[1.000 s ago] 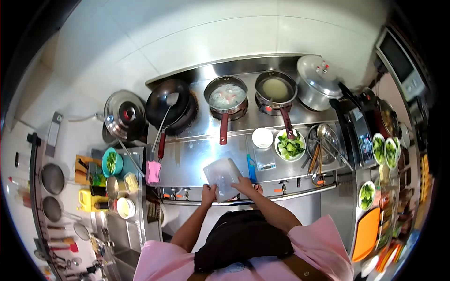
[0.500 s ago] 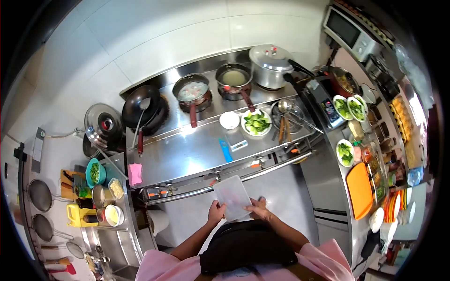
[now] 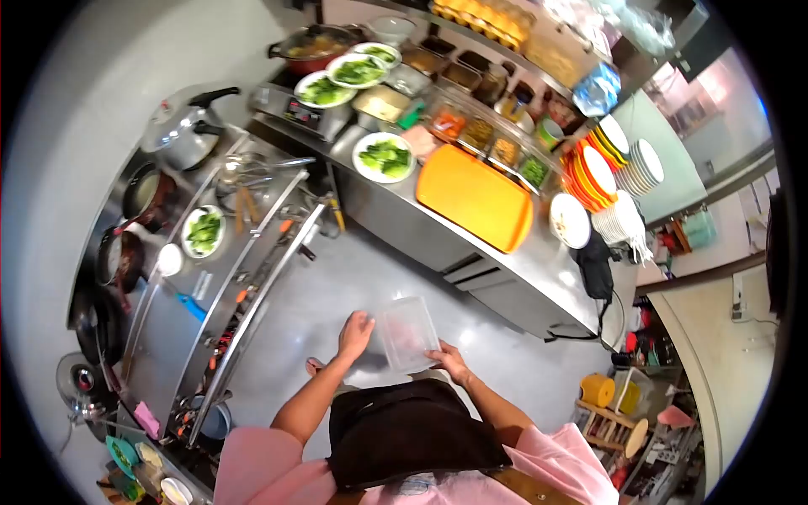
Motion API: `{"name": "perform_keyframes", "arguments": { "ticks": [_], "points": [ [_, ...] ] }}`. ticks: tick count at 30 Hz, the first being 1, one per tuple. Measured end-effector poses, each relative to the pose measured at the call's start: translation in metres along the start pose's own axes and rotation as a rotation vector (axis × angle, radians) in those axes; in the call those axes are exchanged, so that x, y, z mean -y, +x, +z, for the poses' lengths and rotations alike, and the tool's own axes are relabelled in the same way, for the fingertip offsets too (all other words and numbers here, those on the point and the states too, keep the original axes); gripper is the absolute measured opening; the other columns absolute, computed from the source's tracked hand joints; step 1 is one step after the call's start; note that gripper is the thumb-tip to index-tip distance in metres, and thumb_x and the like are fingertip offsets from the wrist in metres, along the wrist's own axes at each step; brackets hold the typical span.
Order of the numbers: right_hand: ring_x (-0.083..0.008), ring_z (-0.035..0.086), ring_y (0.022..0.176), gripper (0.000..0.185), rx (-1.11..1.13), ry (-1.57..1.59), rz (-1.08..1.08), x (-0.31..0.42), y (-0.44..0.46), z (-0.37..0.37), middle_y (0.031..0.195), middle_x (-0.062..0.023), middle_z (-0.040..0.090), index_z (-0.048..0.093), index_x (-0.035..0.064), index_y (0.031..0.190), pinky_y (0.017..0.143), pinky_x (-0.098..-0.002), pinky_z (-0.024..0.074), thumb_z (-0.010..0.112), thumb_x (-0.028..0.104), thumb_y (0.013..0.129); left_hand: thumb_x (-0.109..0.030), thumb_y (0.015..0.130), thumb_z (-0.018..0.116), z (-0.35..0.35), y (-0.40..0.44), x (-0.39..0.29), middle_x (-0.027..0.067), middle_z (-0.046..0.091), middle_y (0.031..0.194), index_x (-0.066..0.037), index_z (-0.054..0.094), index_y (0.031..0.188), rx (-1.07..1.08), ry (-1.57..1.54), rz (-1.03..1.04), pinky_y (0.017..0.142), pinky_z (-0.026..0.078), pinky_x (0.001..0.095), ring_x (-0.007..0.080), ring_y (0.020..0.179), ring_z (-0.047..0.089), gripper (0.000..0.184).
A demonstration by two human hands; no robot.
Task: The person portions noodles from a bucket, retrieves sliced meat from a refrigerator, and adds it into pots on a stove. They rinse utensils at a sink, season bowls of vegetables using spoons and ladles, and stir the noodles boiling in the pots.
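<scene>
A translucent plastic container [image 3: 407, 333] is in front of my apron, with something faintly reddish showing through it. My right hand [image 3: 451, 362] grips its lower right corner, thumb on top. Just off its left side, my left hand [image 3: 357, 335] is held with loosely bent fingers, apart from the container and with nothing visible in it. The container is above the floor, between the stove and the prep counter.
An orange tray [image 3: 475, 198] and a plate of greens [image 3: 384, 157] lie on the steel counter ahead. Stacked plates [image 3: 589, 172] stand farther right. The stove [image 3: 160, 316] with pans and a pressure cooker [image 3: 181, 130] is on my left. Low shelves [image 3: 619, 421] hold kitchenware at right.
My view has swung right from the stove toward the prep counter. My left hand has come off the container, which stays in my right hand.
</scene>
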State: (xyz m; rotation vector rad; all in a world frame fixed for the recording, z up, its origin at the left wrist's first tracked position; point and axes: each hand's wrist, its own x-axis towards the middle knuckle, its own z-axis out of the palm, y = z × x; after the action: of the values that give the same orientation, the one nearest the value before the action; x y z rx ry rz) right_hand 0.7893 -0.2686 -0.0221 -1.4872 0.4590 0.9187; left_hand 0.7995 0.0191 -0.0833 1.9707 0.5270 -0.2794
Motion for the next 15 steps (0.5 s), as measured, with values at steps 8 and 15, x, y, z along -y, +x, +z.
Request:
{"name": "perform_keyframes", "arguments": {
  "ticks": [8, 15],
  "points": [
    [-0.0224, 0.058, 0.106, 0.054, -0.356, 0.151, 0.138, -0.075, -0.044, -0.202, 0.115, -0.0083, 0.062, 0.053, 0.0047, 0.133, 0.081, -0.0407, 0.0556, 0.067, 0.022, 0.083, -0.039, 0.083, 0.072, 0.276, 0.143, -0.151, 0.0189, 0.042, 0.147, -0.002, 0.029, 0.149, 0.425, -0.169, 0.285, 0.111, 0.035, 0.0384, 0.034, 0.136, 0.04, 0.087],
    [-0.0217, 0.056, 0.105, 0.046, -0.452, 0.22, 0.237, -0.129, -0.019, -0.242, 0.112, -0.0082, 0.057, 0.057, 0.002, 0.122, 0.08, -0.0432, 0.0567, 0.067, 0.025, 0.083, -0.049, 0.078, 0.076, 0.334, 0.162, -0.175, 0.0186, 0.059, 0.12, -0.004, 0.05, 0.127, 0.274, -0.193, 0.364, 0.088, 0.049, 0.0454, 0.0397, 0.108, 0.058, 0.071]
  ]
}}
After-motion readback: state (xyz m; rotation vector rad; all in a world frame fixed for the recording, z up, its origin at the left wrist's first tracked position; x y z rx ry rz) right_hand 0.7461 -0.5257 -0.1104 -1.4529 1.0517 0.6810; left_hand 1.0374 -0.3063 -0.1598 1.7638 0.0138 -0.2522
